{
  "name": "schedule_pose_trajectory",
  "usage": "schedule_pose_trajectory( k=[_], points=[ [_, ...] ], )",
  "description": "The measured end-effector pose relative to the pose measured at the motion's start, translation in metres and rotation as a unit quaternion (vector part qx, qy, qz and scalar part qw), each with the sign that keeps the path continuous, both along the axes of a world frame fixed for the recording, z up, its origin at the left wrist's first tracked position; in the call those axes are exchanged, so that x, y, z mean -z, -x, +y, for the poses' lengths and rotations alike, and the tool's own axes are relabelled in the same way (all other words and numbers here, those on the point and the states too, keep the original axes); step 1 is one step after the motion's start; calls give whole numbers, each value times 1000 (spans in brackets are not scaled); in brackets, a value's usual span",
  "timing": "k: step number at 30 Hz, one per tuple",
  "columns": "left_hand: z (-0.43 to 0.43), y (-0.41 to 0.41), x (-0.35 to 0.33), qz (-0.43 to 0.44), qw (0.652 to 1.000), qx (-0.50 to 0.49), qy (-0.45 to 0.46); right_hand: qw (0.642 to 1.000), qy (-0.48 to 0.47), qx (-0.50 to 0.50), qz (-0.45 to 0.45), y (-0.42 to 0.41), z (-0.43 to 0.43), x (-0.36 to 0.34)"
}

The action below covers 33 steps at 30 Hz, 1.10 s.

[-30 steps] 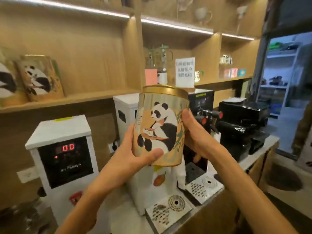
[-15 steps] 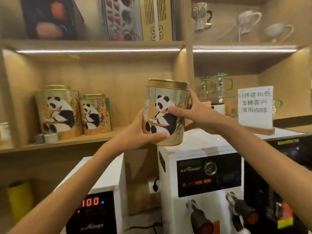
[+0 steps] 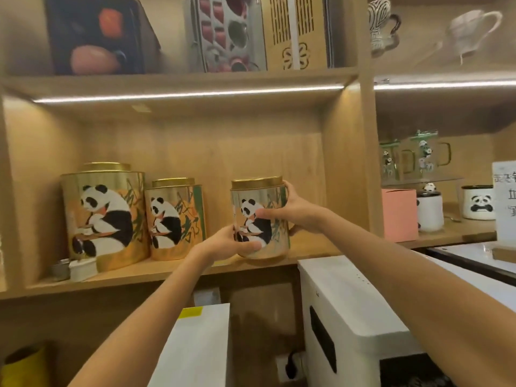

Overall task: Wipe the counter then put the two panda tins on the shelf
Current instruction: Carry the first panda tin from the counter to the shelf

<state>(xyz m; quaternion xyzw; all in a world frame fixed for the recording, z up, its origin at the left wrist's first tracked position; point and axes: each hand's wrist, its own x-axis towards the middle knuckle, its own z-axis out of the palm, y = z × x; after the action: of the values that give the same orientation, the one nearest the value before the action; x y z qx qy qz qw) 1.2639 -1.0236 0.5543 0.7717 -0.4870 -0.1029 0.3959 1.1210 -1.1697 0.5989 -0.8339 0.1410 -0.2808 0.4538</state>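
Observation:
A gold panda tin (image 3: 275, 208) with a gold lid is upright at the front edge of the wooden shelf (image 3: 167, 272), its base at the shelf board. My left hand (image 3: 226, 243) grips its lower left side. My right hand (image 3: 296, 212) wraps its upper right side. To its left on the same shelf stand a medium panda tin (image 3: 177, 219) and a large panda tin (image 3: 104, 216). A gap of bare shelf separates the held tin from the medium one.
Two white machines (image 3: 354, 303) (image 3: 195, 344) stand below the shelf. A small metal cup (image 3: 60, 269) and white cup (image 3: 83, 270) sit at the shelf's left. A pink box (image 3: 399, 215), panda mugs (image 3: 477, 202) and a paper sign (image 3: 505, 202) fill the right bay.
Both hands carried the tin up from above the counter machines, forward and down onto the shelf edge. The view rose toward the shelves.

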Motion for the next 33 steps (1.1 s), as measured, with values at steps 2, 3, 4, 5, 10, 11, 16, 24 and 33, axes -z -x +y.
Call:
schedule_pose_trajectory(
  k=[2,3,4,5,10,11,16,24,33],
  points=[
    [-6,-17,7,10,1000,-6,-6,1000,-10,-2,18,-19,-7,6],
    [-8,-25,11,11,1000,-8,-8,1000,-16,-5,24,-28,-10,10],
    [-10,-31,15,12,1000,-12,-11,999,-23,-10,25,-37,-13,14],
    [-12,-37,17,9,1000,-16,-15,999,-31,-14,23,-45,-15,18],
    [-19,-61,24,2,998,-55,-22,998,-48,-41,11,-82,-29,28],
    [-22,-64,26,7,997,-69,-17,997,-57,-48,6,-89,-33,30],
    [-44,-73,28,39,990,-133,21,990,-105,-70,-66,-122,-44,49],
    [-63,-74,41,-33,962,-255,93,984,-145,-27,-104,-153,-48,76],
    [-65,-77,49,-35,946,-280,158,987,-128,-23,-91,-152,-52,81]
  ],
)
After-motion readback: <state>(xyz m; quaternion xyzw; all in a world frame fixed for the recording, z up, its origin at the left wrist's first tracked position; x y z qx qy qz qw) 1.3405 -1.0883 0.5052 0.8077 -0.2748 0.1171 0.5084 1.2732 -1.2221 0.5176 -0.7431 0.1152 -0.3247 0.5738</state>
